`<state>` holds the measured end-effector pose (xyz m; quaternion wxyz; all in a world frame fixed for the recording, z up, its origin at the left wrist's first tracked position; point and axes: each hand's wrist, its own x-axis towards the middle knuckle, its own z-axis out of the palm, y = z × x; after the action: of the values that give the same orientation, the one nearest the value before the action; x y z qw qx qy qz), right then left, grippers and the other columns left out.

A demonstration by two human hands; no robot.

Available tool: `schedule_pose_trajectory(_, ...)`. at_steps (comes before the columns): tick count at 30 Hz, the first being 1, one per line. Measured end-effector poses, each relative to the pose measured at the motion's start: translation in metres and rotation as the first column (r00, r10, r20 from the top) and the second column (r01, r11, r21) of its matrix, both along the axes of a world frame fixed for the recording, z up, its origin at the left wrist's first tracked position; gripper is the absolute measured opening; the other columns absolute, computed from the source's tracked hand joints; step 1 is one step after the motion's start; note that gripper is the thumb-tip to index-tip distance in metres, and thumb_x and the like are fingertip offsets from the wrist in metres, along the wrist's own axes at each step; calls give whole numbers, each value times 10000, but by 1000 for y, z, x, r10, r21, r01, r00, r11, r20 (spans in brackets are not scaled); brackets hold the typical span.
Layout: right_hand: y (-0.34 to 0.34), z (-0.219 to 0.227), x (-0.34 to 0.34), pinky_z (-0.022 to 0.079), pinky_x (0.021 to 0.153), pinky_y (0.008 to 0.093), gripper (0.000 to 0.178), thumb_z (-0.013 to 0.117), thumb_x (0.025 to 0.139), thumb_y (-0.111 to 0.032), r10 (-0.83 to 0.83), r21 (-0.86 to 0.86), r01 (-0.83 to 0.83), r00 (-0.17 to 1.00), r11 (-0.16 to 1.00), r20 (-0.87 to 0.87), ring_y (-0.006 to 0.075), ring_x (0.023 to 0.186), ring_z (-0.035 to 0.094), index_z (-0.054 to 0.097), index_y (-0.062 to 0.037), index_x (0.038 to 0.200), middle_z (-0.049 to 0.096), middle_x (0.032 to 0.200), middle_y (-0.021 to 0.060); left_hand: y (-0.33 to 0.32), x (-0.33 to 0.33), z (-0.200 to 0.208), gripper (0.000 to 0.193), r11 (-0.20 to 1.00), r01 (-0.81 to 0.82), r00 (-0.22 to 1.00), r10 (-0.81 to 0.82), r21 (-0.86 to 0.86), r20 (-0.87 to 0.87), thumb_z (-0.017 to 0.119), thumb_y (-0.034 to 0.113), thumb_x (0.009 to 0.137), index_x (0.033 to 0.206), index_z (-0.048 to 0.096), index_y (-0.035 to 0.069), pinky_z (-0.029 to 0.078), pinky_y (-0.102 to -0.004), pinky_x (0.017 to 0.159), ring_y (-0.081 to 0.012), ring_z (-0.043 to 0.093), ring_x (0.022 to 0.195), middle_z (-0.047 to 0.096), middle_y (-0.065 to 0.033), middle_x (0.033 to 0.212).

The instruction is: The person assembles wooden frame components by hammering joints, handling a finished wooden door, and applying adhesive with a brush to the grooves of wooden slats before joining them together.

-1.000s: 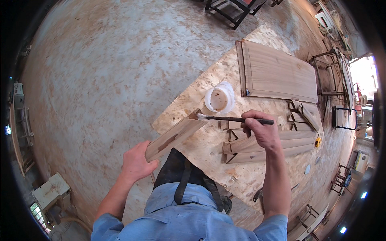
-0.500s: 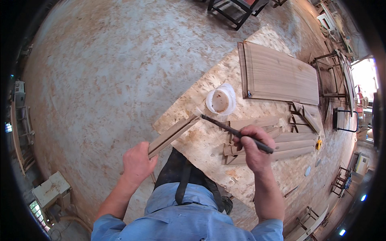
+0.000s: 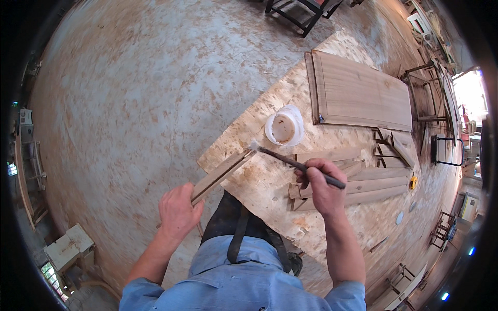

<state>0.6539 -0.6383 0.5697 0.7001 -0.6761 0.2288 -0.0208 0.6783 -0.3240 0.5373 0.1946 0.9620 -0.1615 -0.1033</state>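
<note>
My left hand (image 3: 178, 211) is closed round the near end of a grooved wooden strip (image 3: 220, 174), which slants up and away over the table edge. In my right hand (image 3: 326, 187) is a slim brush (image 3: 282, 157) with a dark handle, gripped near its rear end. Its pale tip touches the far end of the strip, though the bristles are too small to make out clearly. Just beyond that contact stands a white plastic tub (image 3: 285, 127) with brownish residue inside. Several wooden pieces (image 3: 358, 187) lie beneath and beside my right hand.
The stained plywood table (image 3: 264, 202) also bears flat wooden panels (image 3: 363, 92) at the back right, short wooden parts (image 3: 395, 150) and a yellow tape measure (image 3: 413, 182). A dark-framed chair (image 3: 303, 15) stands beyond it. A wheeled-looking cart frame (image 3: 447, 150) is at the right.
My right hand has shifted slightly left, and the brush tip now meets the end of the strip. My left hand keeps its hold, almost unmoved.
</note>
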Motion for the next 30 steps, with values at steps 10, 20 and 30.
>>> schedule_pose_trajectory(10,6,-16,-12,507,577,232,85,548,899,-28,-114,96,112,993,989,11,115,674,609,587,43,924,664,816,109,-6,-5,-1,417,999,-37,999,37,-28,2,732,145,640,1018,589,46,473,-431,659,-340,607,766,615,-145,836)
schedule_pose_trajectory(20,30,-8,-27,514,583,230,60,577,866,-10,1,32,-2,999,999,53,110,670,620,596,43,888,663,807,103,-13,-6,-2,335,995,-72,997,72,-76,6,686,161,663,971,600,64,458,-437,657,-330,597,753,600,-131,802)
schedule_pose_trajectory(30,28,-12,-37,540,594,280,97,519,912,-37,-104,302,88,994,949,37,166,686,632,547,46,952,656,823,155,-8,-6,-6,426,997,-59,998,60,-45,2,737,150,650,1030,584,34,476,-424,665,-338,610,763,614,-156,830)
